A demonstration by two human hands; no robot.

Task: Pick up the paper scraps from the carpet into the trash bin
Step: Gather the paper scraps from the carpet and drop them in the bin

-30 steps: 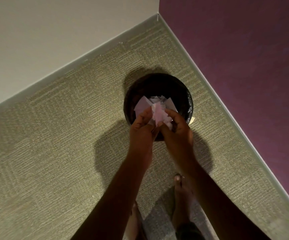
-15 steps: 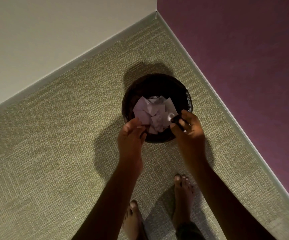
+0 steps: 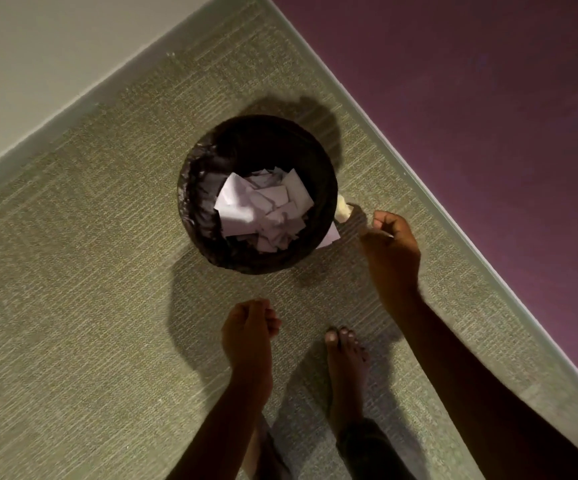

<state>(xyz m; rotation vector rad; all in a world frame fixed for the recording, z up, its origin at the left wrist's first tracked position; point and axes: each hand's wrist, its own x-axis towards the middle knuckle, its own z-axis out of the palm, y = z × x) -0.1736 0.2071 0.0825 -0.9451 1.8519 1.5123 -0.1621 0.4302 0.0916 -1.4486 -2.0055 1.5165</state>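
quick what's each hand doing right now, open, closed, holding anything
Left hand: closed in a loose fist, nothing visible in it.
Right hand: fingers curled beside the trash bin; whether it holds anything cannot be told.

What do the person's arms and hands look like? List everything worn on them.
Nothing is worn on them. The left hand and right hand are bare: no gloves, rings or wristbands show. Both forearms are bare up to the frame's edge, with no sleeves, watches or markings in view. The light is dim, so fine details could be missed.
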